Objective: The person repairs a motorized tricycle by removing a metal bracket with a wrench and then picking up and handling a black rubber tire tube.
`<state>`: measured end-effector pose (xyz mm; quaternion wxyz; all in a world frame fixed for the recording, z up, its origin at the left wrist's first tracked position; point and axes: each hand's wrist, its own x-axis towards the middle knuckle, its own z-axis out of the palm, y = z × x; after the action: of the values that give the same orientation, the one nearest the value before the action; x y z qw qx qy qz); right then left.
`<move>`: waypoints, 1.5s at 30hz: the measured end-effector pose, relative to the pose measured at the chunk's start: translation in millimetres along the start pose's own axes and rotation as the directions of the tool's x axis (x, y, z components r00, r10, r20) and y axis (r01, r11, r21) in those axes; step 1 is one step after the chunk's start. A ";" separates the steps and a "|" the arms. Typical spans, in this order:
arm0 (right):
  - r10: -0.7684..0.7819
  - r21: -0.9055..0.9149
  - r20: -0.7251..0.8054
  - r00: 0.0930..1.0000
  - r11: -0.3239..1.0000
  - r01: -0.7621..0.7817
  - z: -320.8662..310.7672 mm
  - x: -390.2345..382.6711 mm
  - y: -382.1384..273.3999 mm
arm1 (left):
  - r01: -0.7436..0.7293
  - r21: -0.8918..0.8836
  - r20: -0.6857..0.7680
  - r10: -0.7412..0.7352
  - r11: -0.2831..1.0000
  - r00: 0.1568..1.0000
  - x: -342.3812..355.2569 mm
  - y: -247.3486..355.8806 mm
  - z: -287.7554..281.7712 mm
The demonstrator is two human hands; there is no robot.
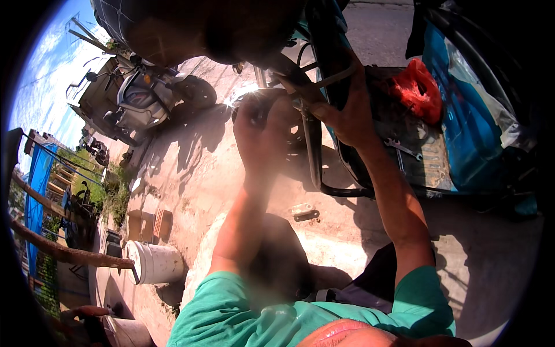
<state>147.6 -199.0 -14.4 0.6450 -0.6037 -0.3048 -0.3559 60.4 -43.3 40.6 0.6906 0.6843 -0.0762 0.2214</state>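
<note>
My left hand (263, 130) is raised against a shiny metal part (245, 91) at the front of a teal and black vehicle. Its fingers curl around something there; glare and the back of the hand hide what it is. Just to the right, my right hand (350, 121) closes on the dark frame tube (325, 87), thumb on the near side and fingers behind. A bent black bar (313, 147) runs down between my hands. Two wrenches (403, 150) lie on the vehicle's footboard (435, 165), beside a crumpled red plastic bag (417, 89).
A small metal part (304, 212) lies on the ground below my hands. A white bucket (155, 262) and bricks (162, 224) stand at lower left. Another three-wheeler (141, 98) is parked farther off. A large dark rounded shape (202, 29) overhangs the top. Blue panelling (471, 124) edges the footboard.
</note>
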 end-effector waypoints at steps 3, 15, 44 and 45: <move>0.008 0.056 0.004 1.000 0.998 -0.008 3.3 -0.5 -1.1 | -0.445 0.114 0.000 0.448 0.888 0.894 3.5 -20.0 0.6; 0.015 0.080 0.016 1.000 0.997 -0.016 1.6 -1.0 0.6 | -0.386 0.110 0.039 0.384 0.916 0.922 1.8 -12.6 -0.1; -0.016 0.043 0.014 1.000 0.999 0.016 1.3 0.8 -4.8 | -0.240 0.059 -0.014 0.242 0.969 0.970 1.9 -22.6 -1.6; -0.024 0.035 0.017 1.000 0.999 0.024 0.5 1.5 -5.4 | -0.187 0.023 -0.007 0.188 0.982 0.982 2.7 -20.9 -2.5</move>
<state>144.0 -198.7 -10.2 0.6483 -0.5919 -0.3238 -0.3529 70.8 -39.6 22.5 0.6594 0.6807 -0.1348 0.2893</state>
